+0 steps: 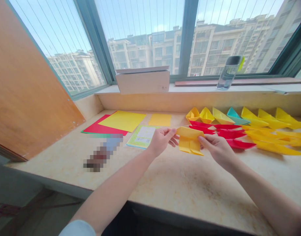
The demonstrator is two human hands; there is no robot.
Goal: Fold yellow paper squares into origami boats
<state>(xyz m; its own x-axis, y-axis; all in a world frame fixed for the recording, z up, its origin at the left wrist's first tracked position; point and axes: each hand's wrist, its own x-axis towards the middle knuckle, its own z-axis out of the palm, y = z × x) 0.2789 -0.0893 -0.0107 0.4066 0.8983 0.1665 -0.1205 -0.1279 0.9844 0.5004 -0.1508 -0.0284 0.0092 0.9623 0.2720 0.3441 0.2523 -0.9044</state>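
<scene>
My left hand [161, 140] and my right hand [217, 148] hold a folded yellow paper piece [190, 140] between them, a little above the pale stone counter [180, 183]. The left fingers pinch its upper left corner. The right thumb and fingers pinch its right edge. The piece is partly folded, with layered flaps hanging down.
Several finished paper boats in yellow [270, 121], red [226, 132] and one teal [235, 115] lie in rows at the right. Flat sheets, yellow [123, 120] over red [98, 128], lie at the left with a paper pack [142, 136]. A box [143, 80] and a bottle [228, 76] stand on the window sill.
</scene>
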